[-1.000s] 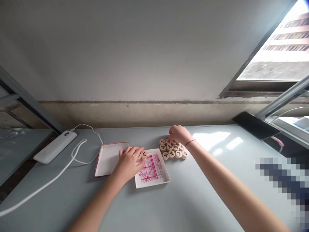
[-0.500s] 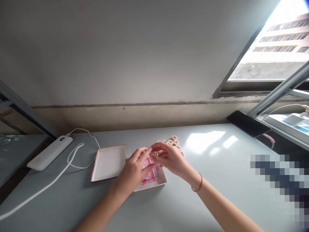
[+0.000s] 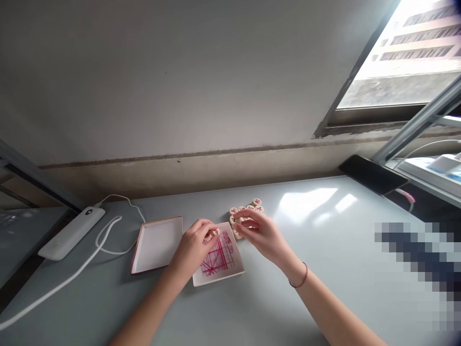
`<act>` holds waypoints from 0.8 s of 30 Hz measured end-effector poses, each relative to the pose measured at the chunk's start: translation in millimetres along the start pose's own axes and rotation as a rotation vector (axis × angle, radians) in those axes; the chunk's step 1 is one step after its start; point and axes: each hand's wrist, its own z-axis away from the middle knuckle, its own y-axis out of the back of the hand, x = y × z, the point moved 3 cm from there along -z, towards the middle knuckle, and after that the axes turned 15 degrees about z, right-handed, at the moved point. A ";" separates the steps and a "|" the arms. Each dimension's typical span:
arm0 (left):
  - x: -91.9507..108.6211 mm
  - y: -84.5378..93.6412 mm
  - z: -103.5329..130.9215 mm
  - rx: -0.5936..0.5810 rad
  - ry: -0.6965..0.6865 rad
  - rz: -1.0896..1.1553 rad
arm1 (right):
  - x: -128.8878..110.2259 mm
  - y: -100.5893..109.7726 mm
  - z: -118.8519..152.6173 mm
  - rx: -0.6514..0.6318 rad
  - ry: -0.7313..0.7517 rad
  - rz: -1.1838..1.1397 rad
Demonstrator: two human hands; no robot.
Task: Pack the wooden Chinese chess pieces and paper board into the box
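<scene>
My left hand [image 3: 196, 240] is closed on a round wooden piece [image 3: 216, 231] with a red mark, above the upper left of an open white box [image 3: 219, 278]. A folded sheet with red lines [image 3: 219, 254] lies in that box. Behind and right of the box stands a cluster of round pieces [image 3: 257, 202] marked with red or black characters. My right hand [image 3: 261, 233] reaches over this cluster, its thumb and fingers closed around the edge of a piece; whether it lifts the piece is hard to see.
A white box lid [image 3: 158, 245] with a reddish rim lies left of the box. Farther left are a white power bank [image 3: 72, 233] and a looped white cable [image 3: 81, 271]. A black phone-like slab [image 3: 374, 180] leans at the back right.
My hands have moved apart, the right one over the round pieces. The piece in my left hand now shows. The view has shifted slightly.
</scene>
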 end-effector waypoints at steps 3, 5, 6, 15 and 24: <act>3.0 -1.5 -3.3 -0.009 -0.042 -0.157 | -0.8 0.4 -0.4 -0.009 0.021 0.031; 4.9 -2.7 -3.8 0.008 -0.076 -0.261 | -0.9 -0.6 0.0 -0.022 0.036 0.071; 5.2 -3.4 -3.8 0.020 -0.085 -0.303 | -0.8 -1.2 0.3 -0.025 0.043 0.093; -1.1 -8.3 -6.1 -0.033 0.023 -0.421 | -3.5 -6.0 5.6 0.011 0.155 0.207; -7.4 -6.5 -3.3 -0.091 0.054 -0.382 | -2.9 -21.8 9.3 0.131 0.389 0.611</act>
